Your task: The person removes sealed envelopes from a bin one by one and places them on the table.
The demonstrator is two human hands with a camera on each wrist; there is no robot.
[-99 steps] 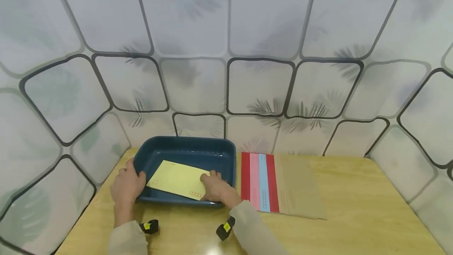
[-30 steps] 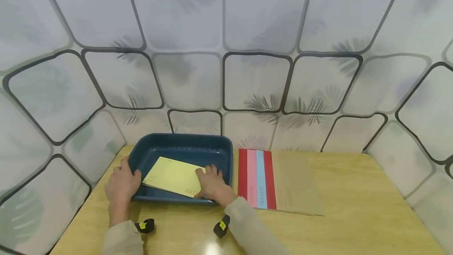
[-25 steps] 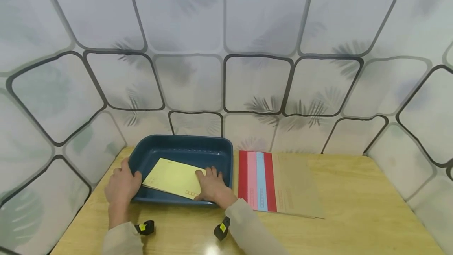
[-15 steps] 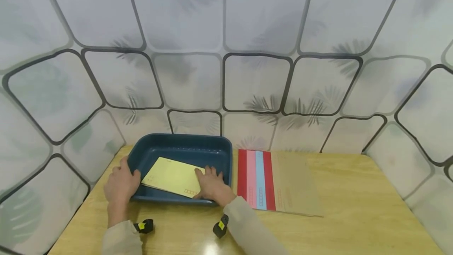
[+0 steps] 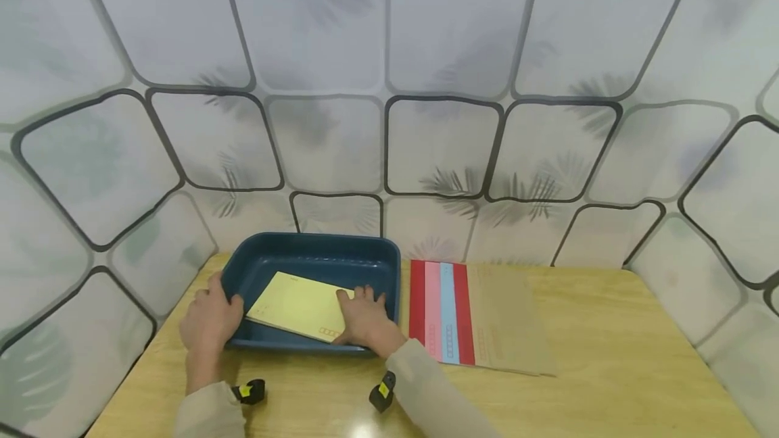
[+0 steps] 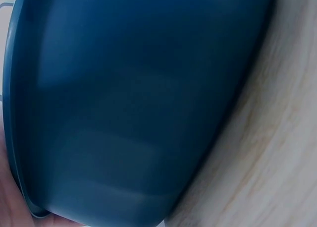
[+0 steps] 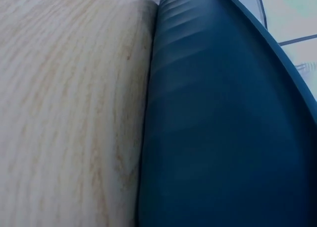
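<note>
A stack of pale yellow envelopes [image 5: 298,306] lies at a slant inside a dark blue plastic tray [image 5: 322,244] in the head view. My left hand [image 5: 209,316] grips the tray's left rim, with the thumb towards the inside. Part of that hand also appears at the rim in the left wrist view, lower left. Across the right end of the stack, my right hand [image 5: 365,320] holds the yellow envelopes, thumb at the near edge and fingers at the far side. That end is covered by the hand. Only the tray's outer wall [image 7: 213,118] and the table show in the right wrist view.
Right of the tray, red, pink, light blue and brown envelopes [image 5: 511,316] lie overlapped on the wooden table [image 5: 633,357]. A patterned fabric wall [image 5: 444,147] encloses the back and sides. Black wrist cameras [image 5: 249,392] sit at both cuffs.
Both hands, the tray and the yellow envelopes keep practically the same positions. Only the head view has shifted slightly.
</note>
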